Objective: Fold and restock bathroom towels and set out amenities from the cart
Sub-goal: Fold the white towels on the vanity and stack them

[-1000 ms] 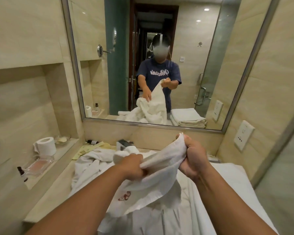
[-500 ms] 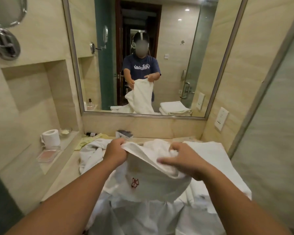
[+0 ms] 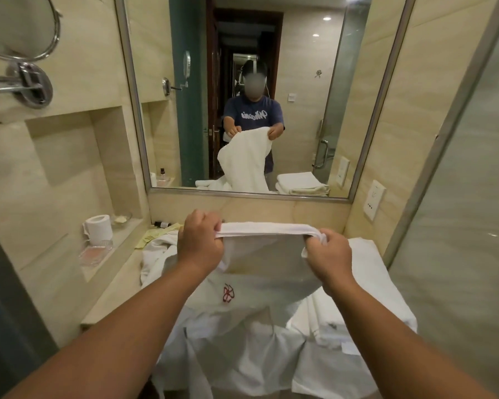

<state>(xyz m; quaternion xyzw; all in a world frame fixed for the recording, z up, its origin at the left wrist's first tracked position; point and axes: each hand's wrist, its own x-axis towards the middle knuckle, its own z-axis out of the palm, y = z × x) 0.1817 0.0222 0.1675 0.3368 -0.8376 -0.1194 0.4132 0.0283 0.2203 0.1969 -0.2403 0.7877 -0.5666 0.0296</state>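
Fisted round one top corner of the white towel (image 3: 271,283) with the left grip (image 3: 200,243), fingers curled over the hem. Pinched at the other corner with the right grip (image 3: 327,254), cloth bunched inside the fist. Stretched fairly taut along the top edge between the two, sagging softly below, red emblem (image 3: 228,293) showing toward the camera. Held just above the bench (image 3: 113,295), over a heap of loose white linen (image 3: 162,254) and beside a folded stack (image 3: 372,272) on the right.

Probably light and limp, thick terry, neither slippery nor fragile; bound to droop wherever unsupported. Best taken at the corners or along the hem, as here, then laid flat for folding.

Further out on the left: toilet roll (image 3: 98,227), clear dish (image 3: 97,251), small bottle (image 3: 162,224). Behind all, doubled in the mirror (image 3: 300,82).
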